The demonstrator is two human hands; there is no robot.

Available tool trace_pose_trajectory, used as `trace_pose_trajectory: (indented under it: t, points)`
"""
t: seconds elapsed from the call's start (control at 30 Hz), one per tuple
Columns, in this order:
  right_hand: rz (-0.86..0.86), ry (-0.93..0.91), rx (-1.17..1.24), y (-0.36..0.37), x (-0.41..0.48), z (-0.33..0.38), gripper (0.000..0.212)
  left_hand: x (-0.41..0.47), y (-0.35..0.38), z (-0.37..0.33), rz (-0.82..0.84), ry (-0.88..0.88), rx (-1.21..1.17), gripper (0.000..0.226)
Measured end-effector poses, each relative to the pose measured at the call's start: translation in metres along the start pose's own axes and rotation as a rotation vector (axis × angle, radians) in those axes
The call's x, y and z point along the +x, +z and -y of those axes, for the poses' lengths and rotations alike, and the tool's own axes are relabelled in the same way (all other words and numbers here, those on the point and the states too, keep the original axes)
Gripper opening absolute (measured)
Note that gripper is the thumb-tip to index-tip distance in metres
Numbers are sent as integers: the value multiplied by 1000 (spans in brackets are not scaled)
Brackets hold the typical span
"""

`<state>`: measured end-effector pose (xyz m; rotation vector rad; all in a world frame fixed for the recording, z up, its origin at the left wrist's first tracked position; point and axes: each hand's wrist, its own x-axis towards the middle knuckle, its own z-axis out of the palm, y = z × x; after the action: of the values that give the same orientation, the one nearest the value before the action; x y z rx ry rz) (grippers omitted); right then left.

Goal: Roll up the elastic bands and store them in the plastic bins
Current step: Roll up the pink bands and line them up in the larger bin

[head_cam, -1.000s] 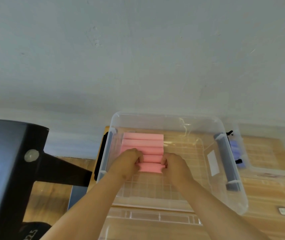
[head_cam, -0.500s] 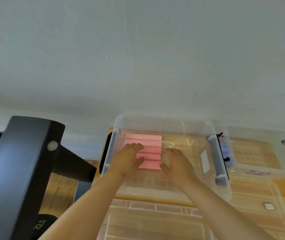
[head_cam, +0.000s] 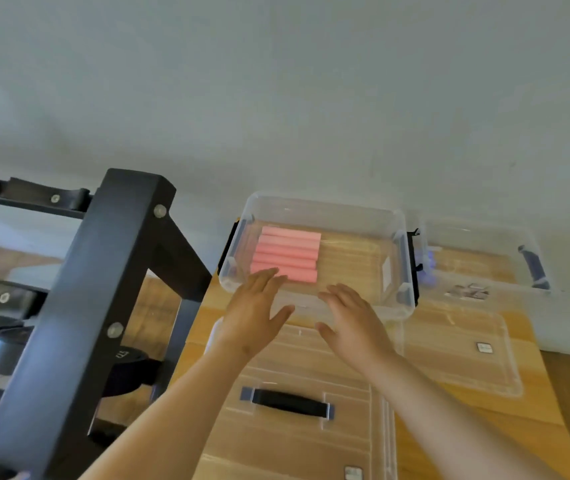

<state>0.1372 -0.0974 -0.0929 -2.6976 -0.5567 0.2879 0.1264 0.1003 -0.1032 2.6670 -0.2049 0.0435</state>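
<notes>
Against the left end wall of the clear bin [head_cam: 325, 206] lie the pink rolled bands [head_cam: 288, 254], about five of them, packed side by side in one flat row with their long axes running across the bin. The right half of the bin floor is bare.

Progress, as judged: this batch is rolled and stored. No loose or unrolled band is visible anywhere, so whether more are left to do cannot be told. Closing the bin looks like a possible further step, since its top is uncovered.

Both hands hover at the near rim of the bin and hold nothing. The left hand [head_cam: 254, 317] has its fingers [head_cam: 266, 282] straight and close together; their tips overlap the left end of the nearest roll in this view, but contact cannot be confirmed. The right hand [head_cam: 354, 325] has its fingers [head_cam: 340, 296] spread and relaxed, just beside and nearer than the right end of that same roll, apart from it.

Outward: a second bin [head_cam: 484, 237] stands just to the right of the first, with no pink rolls visible in it. Two clear lids rest on the wooden surface [head_cam: 539, 420] near the person, one with a black handle [head_cam: 288, 403]. A black metal rack [head_cam: 103, 289] stands at the left.
</notes>
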Motion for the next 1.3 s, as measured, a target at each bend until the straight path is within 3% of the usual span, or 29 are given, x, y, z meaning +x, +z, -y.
trace_pose_trajectory:
  t: [0.1, 0.33, 0.5, 0.8, 0.93, 1.3]
  points:
    - [48, -16, 0, 24, -39, 5, 57, -49, 23, -11, -7, 4, -12, 58]
    - [229, 20, -22, 83, -89, -3, 53, -110, 74, -8, 277, -98, 94, 47]
    - [207, 34, -9, 103, -92, -1, 43, -118, 86, -1, 267, -119, 144, 43]
    - [48, 21, 33, 115, -94, -6, 20, -121, 89, 9, 272, -79, 112, 37]
    - [55, -68, 43, 105, -105, -12, 27, -127, 69, 4, 274, -52, 82, 32]
    - [-273, -79, 39, 10, -156, -5, 25, -119, -24, -75, 16, 210, 111, 31]
